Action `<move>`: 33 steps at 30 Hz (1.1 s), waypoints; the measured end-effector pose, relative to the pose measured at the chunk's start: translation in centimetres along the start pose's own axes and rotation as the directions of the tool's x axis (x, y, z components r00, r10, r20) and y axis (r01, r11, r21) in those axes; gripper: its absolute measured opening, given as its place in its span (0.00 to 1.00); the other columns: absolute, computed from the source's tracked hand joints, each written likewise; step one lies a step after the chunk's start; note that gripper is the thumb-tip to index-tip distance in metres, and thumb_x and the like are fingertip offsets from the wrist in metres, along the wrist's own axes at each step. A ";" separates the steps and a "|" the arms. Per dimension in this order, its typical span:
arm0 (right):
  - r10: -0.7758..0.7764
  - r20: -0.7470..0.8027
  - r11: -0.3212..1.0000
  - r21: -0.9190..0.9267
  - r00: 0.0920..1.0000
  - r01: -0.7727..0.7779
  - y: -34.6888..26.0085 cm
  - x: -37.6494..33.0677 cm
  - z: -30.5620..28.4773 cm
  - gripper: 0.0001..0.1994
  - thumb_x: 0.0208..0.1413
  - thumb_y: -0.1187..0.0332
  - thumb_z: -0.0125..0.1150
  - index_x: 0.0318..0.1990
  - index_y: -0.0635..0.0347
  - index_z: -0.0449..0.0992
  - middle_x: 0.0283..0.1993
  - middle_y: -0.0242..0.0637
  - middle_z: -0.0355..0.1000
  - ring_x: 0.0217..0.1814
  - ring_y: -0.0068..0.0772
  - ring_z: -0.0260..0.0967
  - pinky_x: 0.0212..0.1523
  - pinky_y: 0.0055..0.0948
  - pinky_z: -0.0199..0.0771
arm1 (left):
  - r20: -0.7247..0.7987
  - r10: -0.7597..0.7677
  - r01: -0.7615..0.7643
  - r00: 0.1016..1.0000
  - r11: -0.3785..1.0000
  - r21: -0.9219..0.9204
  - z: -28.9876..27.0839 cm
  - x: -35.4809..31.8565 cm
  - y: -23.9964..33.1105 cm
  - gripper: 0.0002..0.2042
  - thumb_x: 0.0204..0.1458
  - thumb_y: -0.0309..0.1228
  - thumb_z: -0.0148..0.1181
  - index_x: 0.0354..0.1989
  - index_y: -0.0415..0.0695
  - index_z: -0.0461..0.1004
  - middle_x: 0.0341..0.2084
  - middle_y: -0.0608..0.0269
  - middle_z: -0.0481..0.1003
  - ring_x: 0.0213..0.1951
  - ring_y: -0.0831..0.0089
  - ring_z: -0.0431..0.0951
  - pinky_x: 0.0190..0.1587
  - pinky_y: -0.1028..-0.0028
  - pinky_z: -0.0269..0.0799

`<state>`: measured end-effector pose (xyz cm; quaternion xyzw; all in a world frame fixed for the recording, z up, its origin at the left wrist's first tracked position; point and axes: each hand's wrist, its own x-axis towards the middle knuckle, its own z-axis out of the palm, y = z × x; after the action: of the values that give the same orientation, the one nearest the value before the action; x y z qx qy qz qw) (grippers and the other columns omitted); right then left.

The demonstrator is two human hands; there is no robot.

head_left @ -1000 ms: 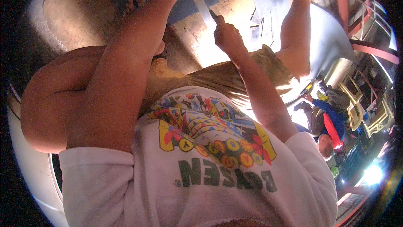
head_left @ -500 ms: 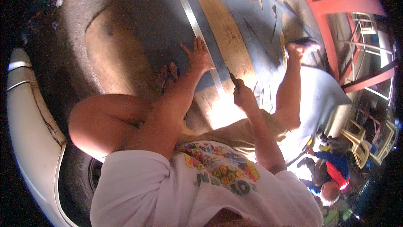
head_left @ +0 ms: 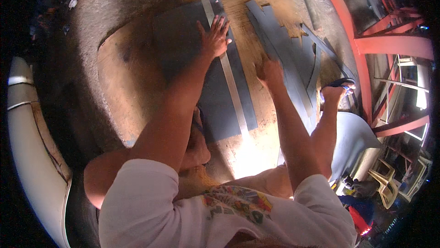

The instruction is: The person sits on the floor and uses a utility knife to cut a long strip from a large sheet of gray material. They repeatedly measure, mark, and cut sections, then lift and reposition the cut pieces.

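Note:
A dark grey sheet (head_left: 183, 50) lies on a brown wooden board (head_left: 123, 83) on the ground. A long metal ruler (head_left: 231, 87) runs along the sheet near its right edge. My left hand (head_left: 213, 37) lies flat on the ruler and sheet with its fingers spread. My right hand (head_left: 270, 71) is blurred over the bare board between the ruler and a pile of cut grey strips (head_left: 288, 50). Whether it holds anything is unclear. My knees are bent below.
My foot in a blue sandal (head_left: 337, 89) rests beside the strips. A red metal frame (head_left: 366, 46) stands at the right. A white curved panel (head_left: 32, 156) is at the left, and a grey seat (head_left: 353, 142) and yellow plastic chair (head_left: 385, 183) at lower right.
The view has tilted down toward the board. My right hand, which held a small dark tool by the ruler, has moved right toward the strips. My left hand stays pressed on the ruler.

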<state>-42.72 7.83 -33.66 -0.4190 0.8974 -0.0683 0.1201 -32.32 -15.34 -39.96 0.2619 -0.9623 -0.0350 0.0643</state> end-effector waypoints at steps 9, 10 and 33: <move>-0.508 -0.236 0.860 -0.183 0.828 0.476 -7.1 27.3 6.7 0.19 0.60 0.65 0.63 0.58 0.51 0.74 0.57 0.48 0.73 0.55 0.58 0.69 0.56 0.52 0.71 | 0.236 -0.093 0.038 0.967 0.974 0.225 1.6 6.7 -8.2 0.33 0.62 0.58 0.51 0.72 0.54 0.61 0.73 0.66 0.58 0.74 0.61 0.55 0.66 0.19 0.37; -0.572 -0.237 0.814 -0.285 0.785 0.507 -7.4 28.8 7.6 0.18 0.58 0.67 0.63 0.56 0.50 0.75 0.55 0.46 0.74 0.54 0.56 0.70 0.54 0.52 0.72 | 0.230 -0.122 0.069 0.966 0.971 0.228 2.3 7.2 -8.8 0.32 0.62 0.56 0.51 0.72 0.54 0.61 0.73 0.67 0.59 0.74 0.61 0.56 0.66 0.19 0.38; -0.744 -0.280 0.618 0.057 0.606 0.784 -7.8 36.1 10.6 0.17 0.44 0.58 0.67 0.27 0.65 0.75 0.25 0.53 0.69 0.30 0.59 0.68 0.33 0.50 0.69 | -0.156 -0.047 -0.010 0.987 0.939 -0.343 2.4 7.5 -10.7 0.26 0.57 0.28 0.54 0.66 0.36 0.63 0.67 0.46 0.62 0.68 0.51 0.63 0.62 0.56 0.69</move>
<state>-56.48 -25.18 -47.81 -0.7399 0.6288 -0.2388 0.0113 -33.76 -28.27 -42.58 0.2578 -0.9306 -0.1812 0.1865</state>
